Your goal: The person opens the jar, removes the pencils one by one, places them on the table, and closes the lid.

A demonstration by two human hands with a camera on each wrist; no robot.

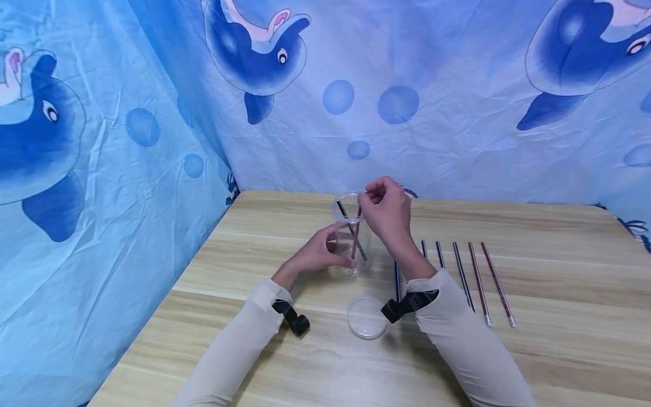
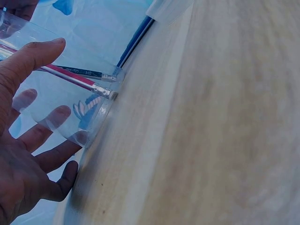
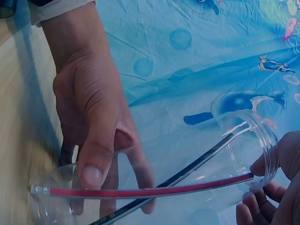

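A clear plastic jar (image 3: 206, 136) stands on the table, its round mouth facing up. My left hand (image 1: 316, 252) grips the jar low down, thumb on the near side and fingers around the back. Inside lean a black pencil (image 3: 197, 161) and a red pencil (image 3: 154, 191), crossing each other, eraser ends at the bottom in the left wrist view. At the jar's rim, my right hand (image 1: 389, 212) pinches the top end of the red pencil between thumb and fingers.
A clear round lid (image 1: 367, 322) lies on the wooden table (image 1: 213, 316) in front of the jar. Several dark pencils (image 1: 461, 271) and two red pencils (image 1: 479, 282) lie in a row to the right, partly behind the right forearm. Blue dolphin-print cloth (image 1: 315, 141) hangs behind.
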